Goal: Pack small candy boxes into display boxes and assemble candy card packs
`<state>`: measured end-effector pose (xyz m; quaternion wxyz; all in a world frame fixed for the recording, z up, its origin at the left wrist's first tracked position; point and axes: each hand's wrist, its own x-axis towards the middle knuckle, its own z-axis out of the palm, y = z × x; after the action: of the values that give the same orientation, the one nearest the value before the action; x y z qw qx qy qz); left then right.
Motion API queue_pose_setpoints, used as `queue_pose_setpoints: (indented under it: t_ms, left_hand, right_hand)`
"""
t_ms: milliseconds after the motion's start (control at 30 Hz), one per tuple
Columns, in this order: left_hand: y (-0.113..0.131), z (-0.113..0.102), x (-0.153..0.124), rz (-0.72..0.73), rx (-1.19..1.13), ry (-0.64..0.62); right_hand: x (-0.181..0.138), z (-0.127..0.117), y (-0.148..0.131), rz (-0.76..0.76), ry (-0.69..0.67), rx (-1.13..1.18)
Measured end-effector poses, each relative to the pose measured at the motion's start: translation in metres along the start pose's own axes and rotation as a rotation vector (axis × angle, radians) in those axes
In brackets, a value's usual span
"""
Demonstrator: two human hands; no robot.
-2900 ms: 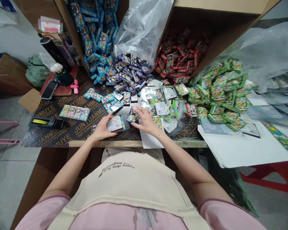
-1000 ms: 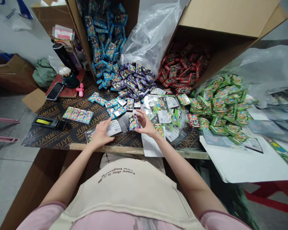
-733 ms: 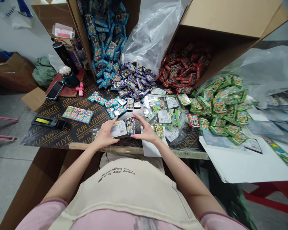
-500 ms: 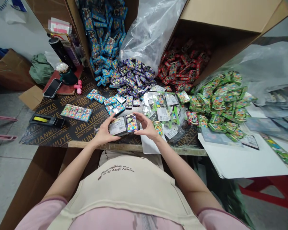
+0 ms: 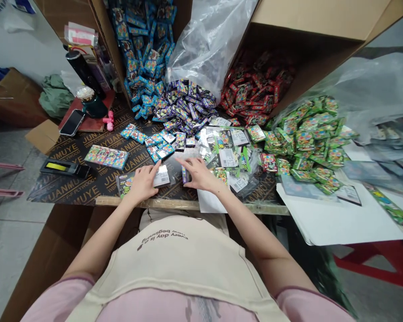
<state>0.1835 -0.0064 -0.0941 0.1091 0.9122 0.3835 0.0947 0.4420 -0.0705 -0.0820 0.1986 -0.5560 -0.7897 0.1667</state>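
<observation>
My left hand (image 5: 144, 182) lies palm down with its fingers apart on a flat, printed clear packet (image 5: 125, 184) at the table's front. A white barcode label (image 5: 162, 175) shows beside its fingertips. My right hand (image 5: 199, 174) is a little to the right, thumb and fingers around a small purple box (image 5: 184, 174), mostly hidden by the hand. Small blue boxes (image 5: 160, 147) lie just beyond my left fingertips. A purple box (image 5: 180, 141) and a pile of purple boxes (image 5: 188, 105) sit farther back.
Printed packets with labels (image 5: 227, 156) lie right of my hands, then a heap of green packs (image 5: 305, 143). Behind are cartons of blue boxes (image 5: 148, 49) and red boxes (image 5: 255, 94). A tape dispenser (image 5: 65, 168), phone (image 5: 72, 122) and row of boxes (image 5: 107, 157) are left.
My hands have moved apart. The labelled packet, earlier gripped in my left hand with the purple box against it, now lies flat under that hand; the purple box is at my right hand.
</observation>
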Motion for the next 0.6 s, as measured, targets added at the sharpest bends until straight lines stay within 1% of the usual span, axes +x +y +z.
queue_pose_setpoints:
  t_ms: [67,233,300,400,500,600]
  left_hand:
    - [-0.004,0.005,-0.002,-0.008,0.027,-0.027]
    - [-0.015,0.009,-0.011,-0.032,-0.059,-0.027]
    - [-0.017,0.008,-0.011,-0.038,-0.082,-0.032]
    - [-0.018,0.007,-0.011,-0.044,-0.103,-0.045]
    - [-0.019,0.006,-0.011,-0.053,-0.110,-0.059]
    - [-0.019,0.006,-0.011,-0.058,-0.097,-0.067]
  right_hand:
    - [0.002,0.009,0.010,-0.019,-0.066,0.029]
    - [0.001,0.028,0.033,0.021,-0.059,0.074]
    - [0.001,0.034,0.035,0.023,-0.083,0.082]
    - [0.005,0.040,0.032,-0.019,-0.094,0.094]
    - [0.009,0.040,0.028,-0.060,-0.006,0.098]
    - [0.011,0.033,0.020,-0.072,0.092,0.073]
